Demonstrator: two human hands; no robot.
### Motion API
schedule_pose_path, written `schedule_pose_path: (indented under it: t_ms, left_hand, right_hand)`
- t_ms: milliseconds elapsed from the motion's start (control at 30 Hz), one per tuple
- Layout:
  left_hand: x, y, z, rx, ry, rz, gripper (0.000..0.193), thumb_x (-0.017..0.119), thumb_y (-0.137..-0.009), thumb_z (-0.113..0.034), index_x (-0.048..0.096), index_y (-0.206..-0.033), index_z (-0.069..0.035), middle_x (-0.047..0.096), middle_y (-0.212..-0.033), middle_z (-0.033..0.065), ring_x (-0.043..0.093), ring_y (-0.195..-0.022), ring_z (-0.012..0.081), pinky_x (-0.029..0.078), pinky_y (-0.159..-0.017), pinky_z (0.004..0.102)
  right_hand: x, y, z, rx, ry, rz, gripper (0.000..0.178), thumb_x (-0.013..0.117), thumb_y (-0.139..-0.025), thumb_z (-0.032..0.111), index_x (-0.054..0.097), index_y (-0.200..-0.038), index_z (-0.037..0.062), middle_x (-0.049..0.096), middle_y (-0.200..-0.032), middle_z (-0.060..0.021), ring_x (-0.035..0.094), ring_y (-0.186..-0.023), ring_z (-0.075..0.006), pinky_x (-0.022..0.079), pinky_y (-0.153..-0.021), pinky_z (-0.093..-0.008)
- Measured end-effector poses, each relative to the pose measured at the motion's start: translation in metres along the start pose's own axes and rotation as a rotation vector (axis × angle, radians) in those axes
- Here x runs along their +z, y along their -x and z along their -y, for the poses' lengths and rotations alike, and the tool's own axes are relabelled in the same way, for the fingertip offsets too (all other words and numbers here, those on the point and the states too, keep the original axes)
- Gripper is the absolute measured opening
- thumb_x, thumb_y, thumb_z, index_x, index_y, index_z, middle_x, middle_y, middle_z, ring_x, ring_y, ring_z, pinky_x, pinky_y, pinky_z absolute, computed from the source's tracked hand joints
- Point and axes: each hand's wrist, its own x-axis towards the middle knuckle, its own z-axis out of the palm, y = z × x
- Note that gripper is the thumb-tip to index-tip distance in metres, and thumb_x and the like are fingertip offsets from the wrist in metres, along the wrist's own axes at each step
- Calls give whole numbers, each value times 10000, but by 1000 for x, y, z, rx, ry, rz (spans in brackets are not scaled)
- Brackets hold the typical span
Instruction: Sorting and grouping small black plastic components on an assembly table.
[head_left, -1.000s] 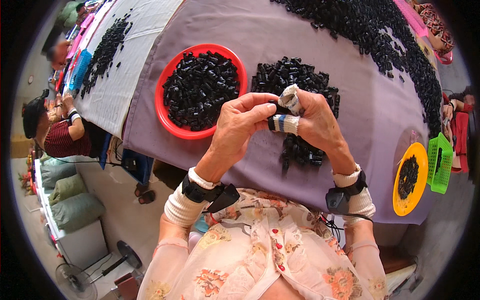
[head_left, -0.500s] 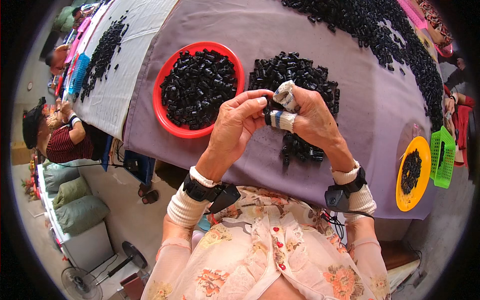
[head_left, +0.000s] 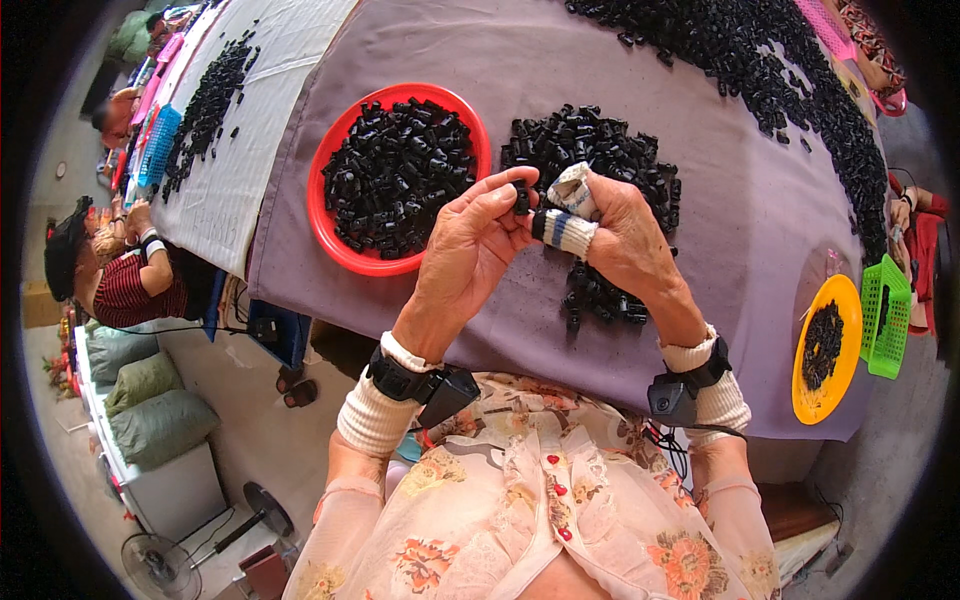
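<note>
So the red bowl (head_left: 316,195) is round, smooth, shiny plastic and packed with little black tubes, glossy and stubby, lying every which way. The yellow plate (head_left: 818,403) over on the right has a patch of small dark bits in the middle, and right beside it there's a green basket (head_left: 885,345) with slotted sides and something dark inside, too hidden to make out. Far left on the white cloth (head_left: 285,85) is a blue basket (head_left: 158,148), also full of holes.

The left hand (head_left: 465,240) has thumb and forefinger pinched on one black piece (head_left: 521,197), held up between the bowl and the loose pile (head_left: 590,145), other fingers loosely curled. The right hand (head_left: 638,235) is half curled just beside it, with ribbed knit finger covers (head_left: 566,232) on, white with blue and black bands. Can't tell if it's gripping anything, the fingertips are hidden. Underneath it all is a mauve cloth (head_left: 420,50), slightly wrinkled.
</note>
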Motion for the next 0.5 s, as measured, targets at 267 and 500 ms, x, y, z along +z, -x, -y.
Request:
schedule_pose_path:
  t_ms: [267, 500]
  left_hand:
    - [1, -1, 3, -11, -11, -43, 302, 499, -895, -98, 510, -1171, 24, 610, -887, 46, 567, -814, 101, 485, -763, 276]
    - [2, -1, 3, 13, 11, -64, 263, 506, -898, -89, 525, -1144, 2, 609, -896, 53, 575, -828, 108, 480, -773, 273]
  right_hand:
    - [2, -1, -7, -28, -28, -15, 186, 681, -725, 136, 600, -825, 2, 564, -627, -46, 483, -550, -95, 406, -513, -267]
    - [3, 0, -2, 14, -6, -14, 184, 685, -725, 146, 596, -808, 7, 570, -631, -45, 487, -560, -87, 408, -515, -262]
